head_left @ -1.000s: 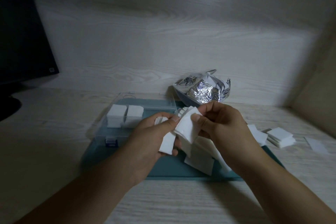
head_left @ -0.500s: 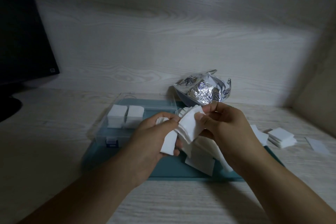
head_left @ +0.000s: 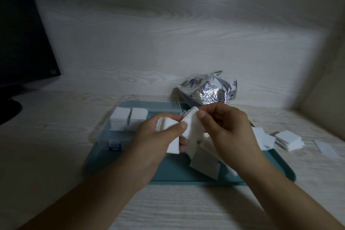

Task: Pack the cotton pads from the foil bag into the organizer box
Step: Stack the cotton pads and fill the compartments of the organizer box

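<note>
A pale wood-grain counter [head_left: 186, 209] ran back to a matching wall, dimly lit. Near its middle lay a flat teal tray [head_left: 173, 172], and on the tray's back left corner stood the clear plastic organizer box [head_left: 119, 132], two of its compartments already filled with upright white cotton pads [head_left: 128, 119]. The crumpled silver foil bag [head_left: 207, 91] sat open behind the tray's back edge; what remained inside could not be told. The left hand [head_left: 156, 142] gripped a stack of white pads [head_left: 168, 129], while the right hand [head_left: 229, 130] pinched a pad against it. Loose pads [head_left: 205, 164] lay on the tray's right half, and a small stack of pads [head_left: 288, 139] sat beyond its right edge. Packing seemed partly done, with much left.
</note>
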